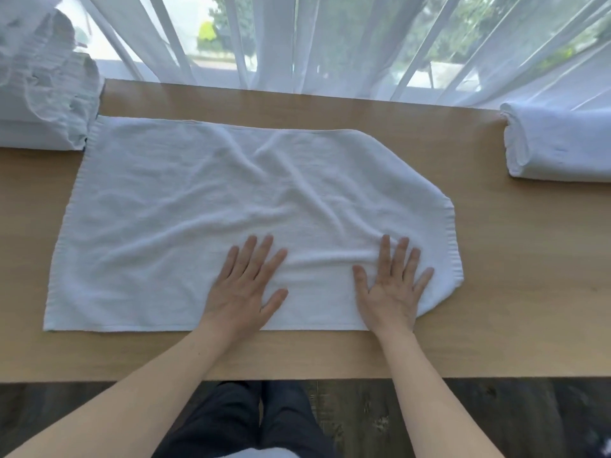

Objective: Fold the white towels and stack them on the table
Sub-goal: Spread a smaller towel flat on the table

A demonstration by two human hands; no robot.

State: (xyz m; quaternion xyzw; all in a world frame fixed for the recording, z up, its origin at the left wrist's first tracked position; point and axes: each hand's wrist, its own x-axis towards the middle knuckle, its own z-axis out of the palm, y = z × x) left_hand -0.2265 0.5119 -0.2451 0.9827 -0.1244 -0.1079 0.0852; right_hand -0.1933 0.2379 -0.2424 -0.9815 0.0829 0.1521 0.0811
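Note:
A white towel (185, 209) lies spread out and wrinkled on the wooden table (512, 276), its far right corner tucked under. Both my hands lie flat on its near half, fingers straight and spread. My left hand (246, 285) presses near the towel's middle, my right hand (391, 285) near its right end. A heap of unfolded white towels (43, 87) sits at the table's far left. A stack of folded white towels (558, 143) rests at the far right.
Sheer white curtains (330, 41) hang behind the table's far edge, in front of a window. The table's near edge runs across below my forearms, with dark floor (496, 418) and my legs beneath.

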